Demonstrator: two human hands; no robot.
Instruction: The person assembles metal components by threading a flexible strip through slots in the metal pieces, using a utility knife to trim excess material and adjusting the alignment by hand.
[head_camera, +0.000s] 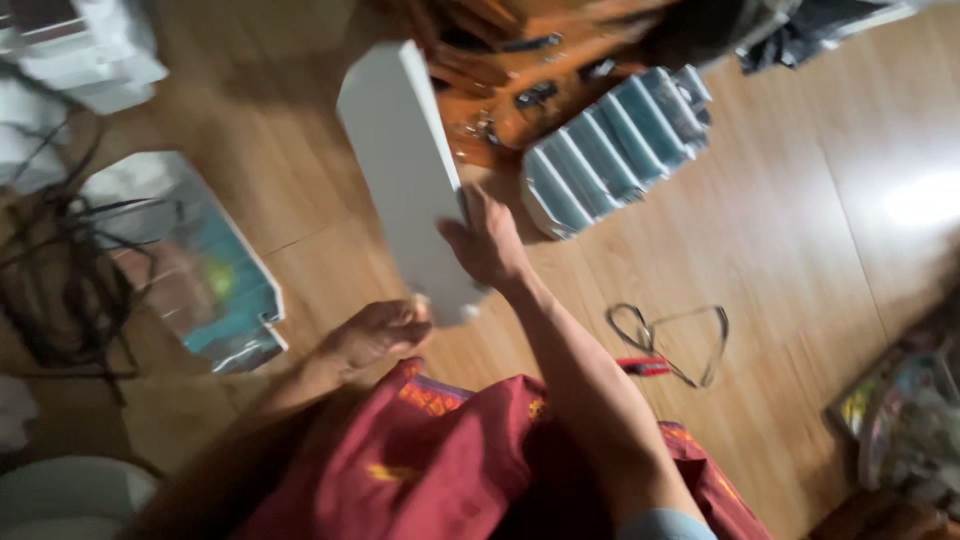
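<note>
Two hands on one white panel (405, 170) | long axis runs 11-to-5 o'clock | right hand (487, 240) clasped on its right edge | left hand (375, 335) curled at lower end, hold unclear.

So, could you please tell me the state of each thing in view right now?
White panel: lifted, tilted, held by both hands.
Right hand: gripping the panel's edge.
Left hand: at the panel's lower end.
Black cord: loose on the floor.
Grey slatted rack: lying on the floor.
</note>
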